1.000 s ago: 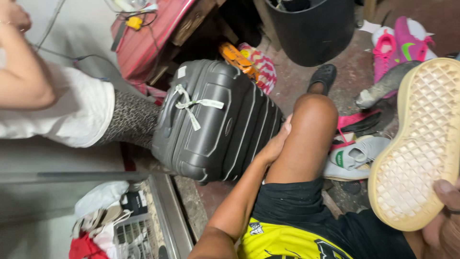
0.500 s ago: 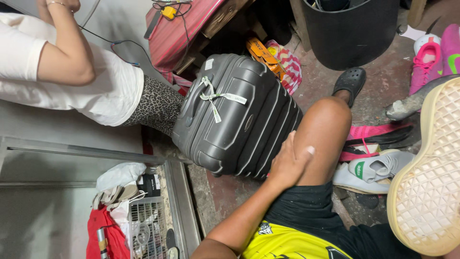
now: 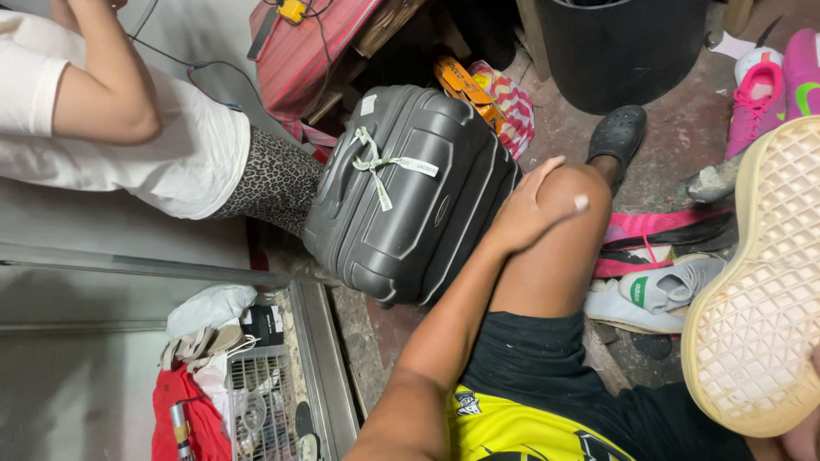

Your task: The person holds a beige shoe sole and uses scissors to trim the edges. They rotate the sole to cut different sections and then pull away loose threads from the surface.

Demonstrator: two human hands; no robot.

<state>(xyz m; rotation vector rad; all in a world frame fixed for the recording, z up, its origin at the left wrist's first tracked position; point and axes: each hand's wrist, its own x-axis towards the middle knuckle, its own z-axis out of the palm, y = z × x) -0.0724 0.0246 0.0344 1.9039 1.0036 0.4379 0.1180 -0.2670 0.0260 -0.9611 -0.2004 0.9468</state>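
left hand on the knee, right hand mostly out of frame under a shoe sole

the left hand (image 3: 534, 213) lies flat over the person's own bent knee (image 3: 571, 195), fingers loosely curved around it, gripping no object; one fingertip with a pale nail shows on the far side of the knee. its forearm runs back toward the bottom edge and is cut off there.

the right hand (image 3: 803, 440) shows only as a sliver at the bottom right corner, so whether it is closed cannot be told. it touches the heel end of a shoe (image 3: 760, 282) turned sole-up, its cream waffle tread facing the camera; the shoe's upper is hidden and its edge runs past the frame.

just beside the left hand, on the side away from the shoe, stands a dark grey hard suitcase (image 3: 401, 196) with a pale ribbon tied to its handle. beyond the knee a black clog (image 3: 617, 132) covers the foot, and a black bucket (image 3: 619, 51) is cut off at the top. between the two hands, white and pink sneakers (image 3: 658, 286) lie on the floor, partly overlapping.

another person in a white shirt (image 3: 171, 145) is cropped at the upper left.
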